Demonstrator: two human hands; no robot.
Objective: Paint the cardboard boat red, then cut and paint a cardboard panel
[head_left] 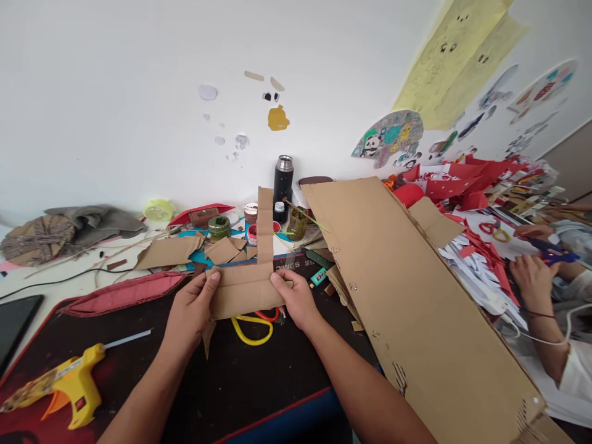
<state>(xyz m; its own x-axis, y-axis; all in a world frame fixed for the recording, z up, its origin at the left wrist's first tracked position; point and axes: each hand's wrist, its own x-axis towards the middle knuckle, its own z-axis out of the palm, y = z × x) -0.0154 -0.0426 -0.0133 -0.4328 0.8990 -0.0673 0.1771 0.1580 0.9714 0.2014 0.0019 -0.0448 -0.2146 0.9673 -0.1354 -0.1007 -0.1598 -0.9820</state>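
Both my hands hold one piece of cardboard (243, 295) above the dark desk mat. It has a wide lower part and a narrow strip rising from its right side. My left hand (192, 308) pinches its left edge, thumb on the near face. On the right edge, my right hand (296, 299) grips with the thumb in front. A small pointed cardboard scrap hangs below the left hand. Yellow handle loops (253, 331) and a red loop, likely of scissors, lie on the mat under the piece.
A yellow glue gun (76, 382) with a glue stick lies left. A large cardboard sheet (416, 296) leans across the right. Behind are paint jars (219, 228), a black thermos (283, 182) and scraps. Another person's hands, one holding scissors, work at far right.
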